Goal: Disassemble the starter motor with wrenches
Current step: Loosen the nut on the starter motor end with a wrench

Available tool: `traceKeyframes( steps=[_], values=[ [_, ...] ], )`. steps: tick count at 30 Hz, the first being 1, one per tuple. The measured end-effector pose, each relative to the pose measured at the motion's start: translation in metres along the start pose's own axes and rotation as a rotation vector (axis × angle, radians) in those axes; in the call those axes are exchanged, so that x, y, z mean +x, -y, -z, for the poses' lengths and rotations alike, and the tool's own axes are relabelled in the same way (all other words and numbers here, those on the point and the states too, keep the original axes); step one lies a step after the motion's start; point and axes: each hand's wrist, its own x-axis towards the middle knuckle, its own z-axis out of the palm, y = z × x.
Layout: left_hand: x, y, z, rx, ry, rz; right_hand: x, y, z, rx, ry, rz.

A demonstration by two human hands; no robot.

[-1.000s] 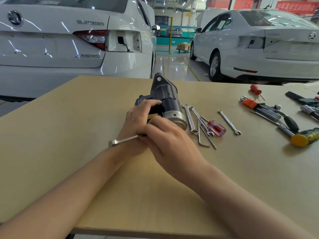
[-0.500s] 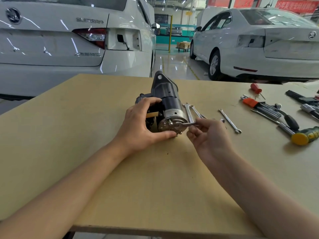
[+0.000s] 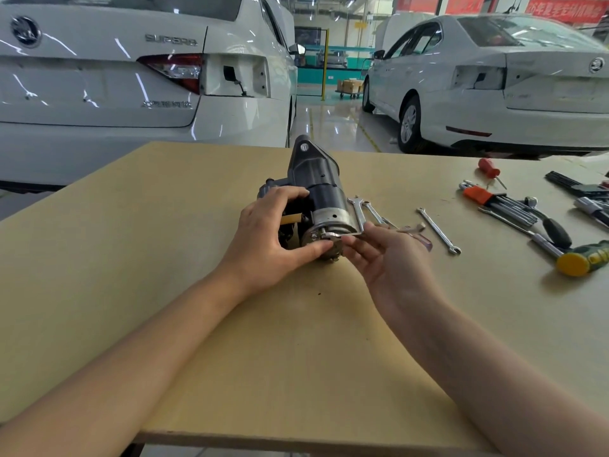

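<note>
The black starter motor point(image 3: 321, 189) lies on the wooden table point(image 3: 164, 258) with its silver end cap facing me. My left hand point(image 3: 268, 229) grips the motor from the left, thumb under the end cap. My right hand point(image 3: 385, 255) pinches a small silver wrench point(image 3: 333, 236) whose head sits on a bolt at the end cap. Part of the wrench handle is hidden by my fingers.
More wrenches point(image 3: 359, 212) lie just right of the motor, one longer wrench point(image 3: 438, 230) further right. A hex key set point(image 3: 501, 202), a red screwdriver point(image 3: 489, 169), a ratchet and a yellow-green handled tool point(image 3: 583, 258) lie at the right edge. White cars stand beyond the table.
One second ago my right hand crossed over the left with the wrench pointing left. It has swung to the motor's right side, and the wrench head now sits on the end cap bolt.
</note>
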Motion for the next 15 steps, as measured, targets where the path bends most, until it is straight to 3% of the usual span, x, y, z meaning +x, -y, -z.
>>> traceKeyframes(
  steps=[3,6,8,11,15],
  values=[
    [0.0,0.001,-0.001,0.004,0.002,0.016,-0.004,-0.002,-0.001,-0.307,0.133,0.353],
    [0.0,0.002,-0.001,-0.013,0.009,0.025,-0.013,-0.012,-0.004,-0.811,0.349,0.868],
    [0.001,0.003,0.0,-0.022,0.01,0.014,-0.016,-0.021,-0.003,-1.129,0.531,1.083],
    [0.002,0.004,0.002,-0.008,0.007,0.001,-0.016,-0.025,-0.004,-1.347,0.666,1.172],
    [0.0,0.001,0.002,-0.028,0.013,0.021,-0.02,-0.02,-0.003,-1.053,0.556,1.114]
  ],
)
